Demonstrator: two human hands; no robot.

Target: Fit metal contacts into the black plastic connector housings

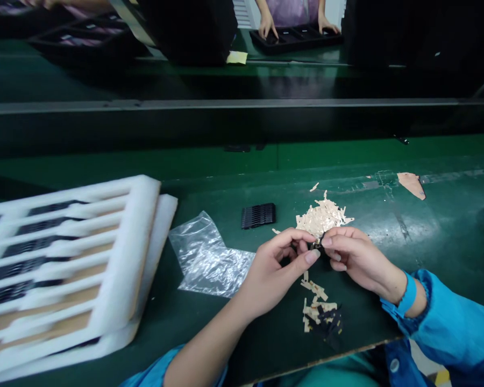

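Note:
My left hand [276,266] and my right hand [353,255] meet over the green table, both pinched on one small dark part [317,243] with a tan backing strip. Just beyond the fingers lies a heap of peeled tan strips [321,216]. Below the hands, near the table's front edge, rests a smaller pile of tan and black pieces [321,313]. A black ribbed block of parts [258,215] sits to the left of the heap.
White foam trays [125,258] with dark parts in their slots are stacked at the left. A crumpled clear plastic bag [207,258] lies beside them. Across the conveyor another person's hands [268,26] rest on a black tray [294,40].

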